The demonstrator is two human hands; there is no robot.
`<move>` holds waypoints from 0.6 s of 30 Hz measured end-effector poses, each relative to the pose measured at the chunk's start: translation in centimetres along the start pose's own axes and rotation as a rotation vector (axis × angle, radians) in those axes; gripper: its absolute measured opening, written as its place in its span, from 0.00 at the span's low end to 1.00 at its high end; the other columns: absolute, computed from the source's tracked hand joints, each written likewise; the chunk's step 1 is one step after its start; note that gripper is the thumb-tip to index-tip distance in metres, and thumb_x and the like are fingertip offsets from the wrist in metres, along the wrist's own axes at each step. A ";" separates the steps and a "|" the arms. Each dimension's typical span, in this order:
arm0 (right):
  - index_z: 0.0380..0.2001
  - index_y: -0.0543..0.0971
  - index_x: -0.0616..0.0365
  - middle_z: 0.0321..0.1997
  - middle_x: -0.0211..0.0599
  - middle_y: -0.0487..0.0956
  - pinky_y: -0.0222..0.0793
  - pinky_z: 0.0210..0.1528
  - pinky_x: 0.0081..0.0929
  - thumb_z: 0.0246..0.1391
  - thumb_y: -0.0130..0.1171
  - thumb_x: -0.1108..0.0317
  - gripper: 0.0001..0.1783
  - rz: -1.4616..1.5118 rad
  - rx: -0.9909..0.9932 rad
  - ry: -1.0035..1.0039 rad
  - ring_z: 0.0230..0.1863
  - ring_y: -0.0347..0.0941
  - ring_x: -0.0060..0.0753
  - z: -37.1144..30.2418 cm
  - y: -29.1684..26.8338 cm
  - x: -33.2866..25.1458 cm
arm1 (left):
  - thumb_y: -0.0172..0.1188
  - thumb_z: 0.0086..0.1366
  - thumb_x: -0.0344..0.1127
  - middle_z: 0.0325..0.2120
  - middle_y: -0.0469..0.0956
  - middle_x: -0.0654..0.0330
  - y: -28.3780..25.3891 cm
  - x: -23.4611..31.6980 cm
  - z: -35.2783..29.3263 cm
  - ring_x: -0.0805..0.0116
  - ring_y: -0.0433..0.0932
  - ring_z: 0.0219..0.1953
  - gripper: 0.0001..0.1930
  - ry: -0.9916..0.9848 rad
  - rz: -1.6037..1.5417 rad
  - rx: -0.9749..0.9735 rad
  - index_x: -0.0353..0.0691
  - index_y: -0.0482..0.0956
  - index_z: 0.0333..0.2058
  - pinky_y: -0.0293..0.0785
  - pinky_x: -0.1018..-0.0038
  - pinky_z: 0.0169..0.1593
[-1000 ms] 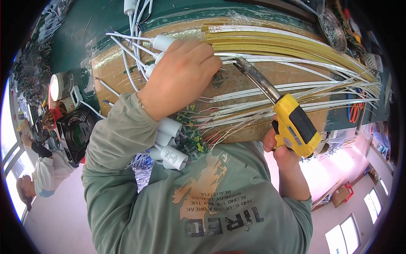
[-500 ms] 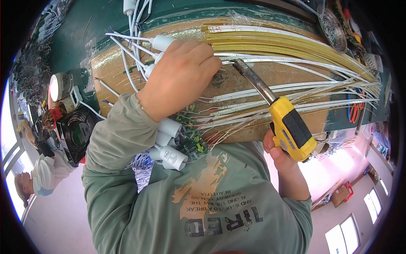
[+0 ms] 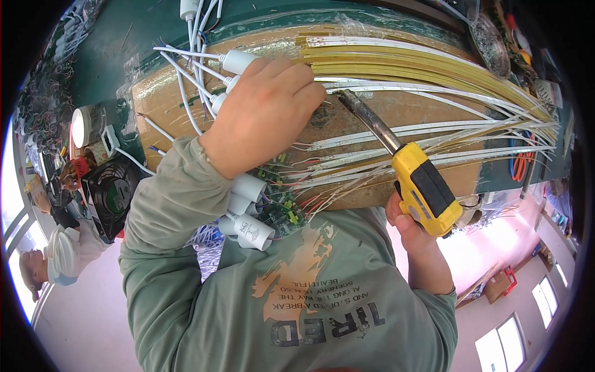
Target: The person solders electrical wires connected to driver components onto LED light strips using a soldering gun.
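My right hand [image 3: 412,226] is wrapped round the yellow and black handle of a soldering iron [image 3: 426,189]. Its dark, worn tip points up and left, close to the end of a white LED strip [image 3: 372,87] and just right of my left fingertips. My left hand [image 3: 263,115] is closed in a pinch over the board; what the fingertips hold is hidden under them. Beside and partly beneath that hand lie white cylindrical lamp caps [image 3: 238,62] with white cables. Below its wrist are green circuit boards [image 3: 282,208] with thin wires running to more strips.
A bundle of yellow-backed strips [image 3: 384,65] stretches across the brown board [image 3: 347,192] on a green table [image 3: 155,28]. More white lamp caps [image 3: 254,232] sit against my shirt. At left stand a black fan [image 3: 111,195] and a round tub [image 3: 82,127]; another person [image 3: 62,254] is beyond.
The soldering iron has shifted slightly left, bringing its tip a little closer to my left fingers. My left hand is nearly still.
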State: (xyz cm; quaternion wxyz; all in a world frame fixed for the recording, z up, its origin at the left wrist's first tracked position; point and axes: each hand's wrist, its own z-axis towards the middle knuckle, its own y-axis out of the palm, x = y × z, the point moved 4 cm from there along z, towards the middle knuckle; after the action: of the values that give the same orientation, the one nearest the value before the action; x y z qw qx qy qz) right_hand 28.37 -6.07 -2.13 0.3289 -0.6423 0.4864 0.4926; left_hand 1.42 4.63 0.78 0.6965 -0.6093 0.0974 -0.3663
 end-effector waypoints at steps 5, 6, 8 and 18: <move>0.39 0.77 0.59 0.27 0.28 0.74 0.64 0.29 0.26 0.53 0.65 0.64 0.13 -0.050 0.013 -0.007 0.28 0.70 0.26 -0.1 0.0 -0.1 | 0.63 0.53 0.27 0.35 0.76 0.61 0.0 0.0 0.0 0.60 0.75 0.38 0.11 -0.003 0.015 -0.011 0.41 0.79 0.37 0.70 0.66 0.44; 0.39 0.77 0.59 0.27 0.28 0.75 0.64 0.29 0.26 0.53 0.65 0.65 0.13 -0.061 0.021 -0.013 0.28 0.70 0.26 -0.2 0.0 -0.1 | 0.63 0.53 0.27 0.35 0.76 0.61 0.0 0.0 0.0 0.60 0.75 0.38 0.11 -0.002 0.006 -0.006 0.41 0.79 0.37 0.70 0.66 0.44; 0.38 0.77 0.59 0.27 0.29 0.75 0.65 0.30 0.26 0.53 0.64 0.65 0.12 -0.081 -0.005 -0.007 0.29 0.70 0.26 -0.1 0.0 -0.1 | 0.63 0.53 0.27 0.35 0.76 0.61 0.0 0.0 0.0 0.60 0.75 0.39 0.11 -0.013 0.002 -0.012 0.41 0.79 0.37 0.70 0.66 0.44; 0.38 0.77 0.59 0.29 0.30 0.76 0.66 0.32 0.28 0.54 0.64 0.65 0.12 -0.107 0.002 -0.007 0.30 0.71 0.29 0.0 0.0 -0.3 | 0.64 0.53 0.28 0.36 0.75 0.60 -0.1 0.1 0.1 0.58 0.76 0.39 0.10 -0.049 -0.020 0.067 0.41 0.79 0.36 0.71 0.66 0.43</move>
State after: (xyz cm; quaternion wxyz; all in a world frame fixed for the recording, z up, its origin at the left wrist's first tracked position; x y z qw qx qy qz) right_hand 28.36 -6.00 -1.88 0.3571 -0.6653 0.4506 0.4762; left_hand 1.52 4.63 0.97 0.7152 -0.5953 0.0619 -0.3610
